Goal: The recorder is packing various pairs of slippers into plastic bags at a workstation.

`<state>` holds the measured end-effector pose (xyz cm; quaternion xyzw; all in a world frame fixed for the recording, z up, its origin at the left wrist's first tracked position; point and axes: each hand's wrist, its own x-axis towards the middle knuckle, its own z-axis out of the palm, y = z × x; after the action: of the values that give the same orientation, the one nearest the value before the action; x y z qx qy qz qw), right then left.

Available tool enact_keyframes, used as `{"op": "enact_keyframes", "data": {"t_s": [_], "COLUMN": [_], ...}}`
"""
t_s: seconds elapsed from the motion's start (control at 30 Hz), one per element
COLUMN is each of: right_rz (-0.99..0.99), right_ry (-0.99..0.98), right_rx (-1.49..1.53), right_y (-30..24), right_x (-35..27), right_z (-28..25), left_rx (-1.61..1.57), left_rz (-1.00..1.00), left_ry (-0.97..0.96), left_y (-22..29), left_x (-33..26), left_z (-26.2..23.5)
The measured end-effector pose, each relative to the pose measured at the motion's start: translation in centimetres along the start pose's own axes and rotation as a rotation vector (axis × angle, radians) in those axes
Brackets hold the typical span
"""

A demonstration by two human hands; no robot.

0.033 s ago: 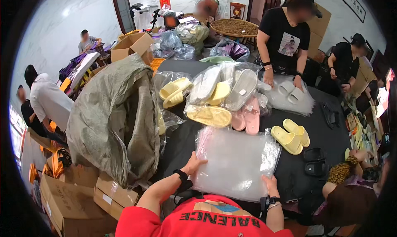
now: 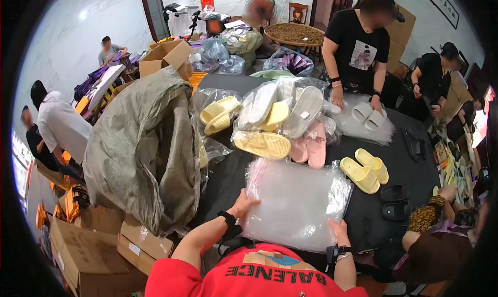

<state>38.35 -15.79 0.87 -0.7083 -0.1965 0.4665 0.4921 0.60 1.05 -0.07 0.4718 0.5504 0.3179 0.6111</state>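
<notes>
Apparently nothing has shifted against the earlier picture: both hands and the sheet they rest on sit exactly as they did, so the work is at a pause of smoothing or steadying, not lifting. The left hand [image 2: 245,203] lies on the left edge of a stack of clear plastic bags [image 2: 295,201], its grip loose, fingers spread flat on the film and closed around nothing. The right hand [image 2: 340,229] sits at the stack's near right corner; whether its grip pinches the film or only presses on it, I cannot tell. The stack lies flat on the black table [image 2: 228,175], directly before the person, touching both hands. It is nearly square, so its long axis is hard to judge; it seems to run left to right across the person, the right end turned slightly away. Which side bears the opening does not show. Just beyond its far right corner lies a pair of yellow slippers [image 2: 364,170], with black slippers [image 2: 394,201] near the right edge. Behind is a heap of bagged slippers [image 2: 280,115], and at the left a grey-green sack [image 2: 145,146] slumps over cardboard boxes [image 2: 88,250].
</notes>
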Motion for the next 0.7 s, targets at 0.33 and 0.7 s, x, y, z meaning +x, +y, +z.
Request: {"op": "enact_keyframes", "data": {"t_s": [0.33, 0.7], "right_rz": [-0.032, -0.086], "right_ry": [0.017, 0.063], "right_rx": [0.088, 0.000], "right_y": [2.0, 0.6], "right_x": [-2.1, -1.7], "right_z": [2.1, 3.3], "left_rx": [-0.171, -0.196], "left_rz": [-0.034, -0.033], "left_ry": [-0.177, -0.105], "left_y": [7.7, 4.3], "left_x": [-2.4, -1.4], "left_z": [-2.1, -2.7]}}
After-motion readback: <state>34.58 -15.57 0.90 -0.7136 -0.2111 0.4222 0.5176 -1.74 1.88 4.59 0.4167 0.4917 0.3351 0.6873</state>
